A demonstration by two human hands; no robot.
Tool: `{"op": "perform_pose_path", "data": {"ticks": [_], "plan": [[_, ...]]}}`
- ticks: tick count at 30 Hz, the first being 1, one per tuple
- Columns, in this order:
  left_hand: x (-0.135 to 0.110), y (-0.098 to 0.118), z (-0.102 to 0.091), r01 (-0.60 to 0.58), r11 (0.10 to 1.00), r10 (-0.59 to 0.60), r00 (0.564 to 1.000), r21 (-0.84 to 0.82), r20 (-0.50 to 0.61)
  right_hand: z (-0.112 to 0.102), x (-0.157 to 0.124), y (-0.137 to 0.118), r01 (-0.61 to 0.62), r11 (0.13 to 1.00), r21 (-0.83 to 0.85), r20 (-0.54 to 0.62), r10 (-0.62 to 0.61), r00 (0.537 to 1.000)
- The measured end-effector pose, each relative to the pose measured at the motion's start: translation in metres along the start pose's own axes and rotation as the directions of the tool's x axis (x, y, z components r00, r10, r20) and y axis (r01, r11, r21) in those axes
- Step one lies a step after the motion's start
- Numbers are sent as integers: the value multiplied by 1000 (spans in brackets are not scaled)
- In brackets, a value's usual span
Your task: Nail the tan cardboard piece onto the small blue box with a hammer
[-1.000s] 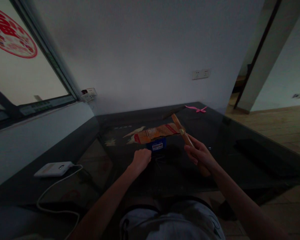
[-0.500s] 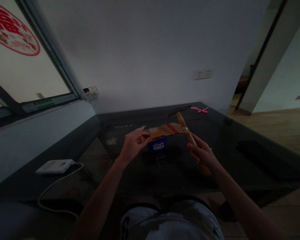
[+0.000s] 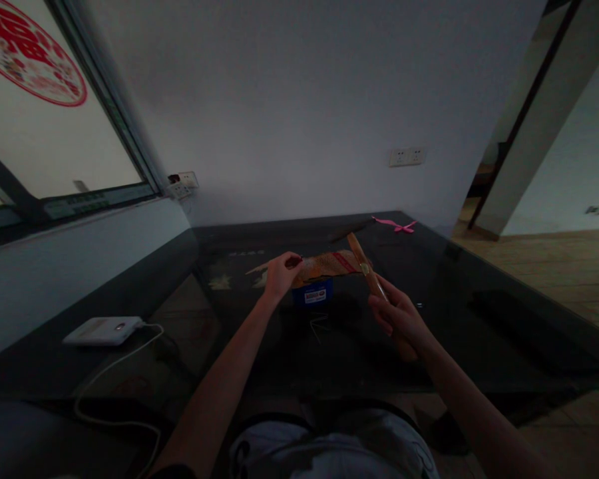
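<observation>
My right hand (image 3: 398,311) is closed around the wooden handle of a hammer (image 3: 363,265), its dark head raised at the far end. A torn orange-brown strip of printed cardboard (image 3: 332,264) lies across a small blue box (image 3: 313,293). At the strip's left end, my left hand (image 3: 281,276) is closed in a pinch just over the cardboard. What sits between its fingertips is too small and dark to make out. The hammer handle passes in front of the strip's right end.
A black glossy table (image 3: 259,359) carries a white power bank (image 3: 104,330) with a cable at left. Thin bent metal pieces (image 3: 318,324) lie before the box. A pink ribbon-like item (image 3: 398,227) lies at the back, a dark flat object (image 3: 534,329) at right.
My left hand has moved a little right and up, its fingers now over the cardboard's left part. My right hand keeps hold of the hammer, which has shifted slightly left and lower.
</observation>
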State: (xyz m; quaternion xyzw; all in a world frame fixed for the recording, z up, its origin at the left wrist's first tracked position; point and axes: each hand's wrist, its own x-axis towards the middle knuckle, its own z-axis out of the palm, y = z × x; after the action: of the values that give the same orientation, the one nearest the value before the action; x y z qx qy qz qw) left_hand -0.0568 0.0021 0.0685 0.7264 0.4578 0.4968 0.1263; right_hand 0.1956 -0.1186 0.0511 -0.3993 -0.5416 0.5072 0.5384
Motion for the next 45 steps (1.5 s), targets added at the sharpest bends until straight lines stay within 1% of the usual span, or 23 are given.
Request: {"op": "perform_pose_path", "data": {"ticks": [6, 11, 14, 16, 21, 25, 27, 32, 36, 38, 43, 45], "plan": [[-1, -8, 0, 36, 999, -36, 998, 3, 53, 4, 2, -1, 11, 999, -42, 38, -10, 999], [-2, -13, 0, 59, 998, -58, 996, -14, 63, 7, 5, -12, -9, 992, -125, 66, 17, 998], [-2, -14, 0, 49, 999, -47, 996, -23, 71, 10, 6, -26, -20, 979, -203, 119, 45, 992], [-2, -15, 0, 48, 999, -46, 996, -23, 71, 12, 7, -40, -24, 959, -283, 164, 73, 984], [-2, -20, 0, 39, 999, -39, 997, 5, 63, 21, 14, -73, 1, 878, -479, 268, 145, 953], [-2, -24, 0, 41, 999, -43, 996, 19, 77, 29, 19, -91, 37, 813, -581, 324, 190, 927], [-2, -26, 1, 46, 999, -48, 996, 23, 76, 33, 19, -97, 42, 783, -621, 325, 209, 922], [-3, -25, 1, 55, 998, -58, 995, 35, 86, 37, 17, -109, 103, 711, -696, 326, 185, 927], [-4, -21, -1, 58, 995, -66, 993, 80, 94, 38, 16, -110, 46, 664, -746, 288, 259, 922], [-5, -20, -1, 59, 994, -69, 993, 95, 96, 38, 16, -111, 42, 667, -744, 284, 258, 923], [-4, -22, 0, 59, 992, -70, 993, 109, 99, 37, 15, -111, 92, 689, -719, 297, 184, 937], [-4, -22, 0, 64, 991, -76, 992, 118, 103, 37, 16, -109, 90, 694, -714, 304, 192, 933]]}}
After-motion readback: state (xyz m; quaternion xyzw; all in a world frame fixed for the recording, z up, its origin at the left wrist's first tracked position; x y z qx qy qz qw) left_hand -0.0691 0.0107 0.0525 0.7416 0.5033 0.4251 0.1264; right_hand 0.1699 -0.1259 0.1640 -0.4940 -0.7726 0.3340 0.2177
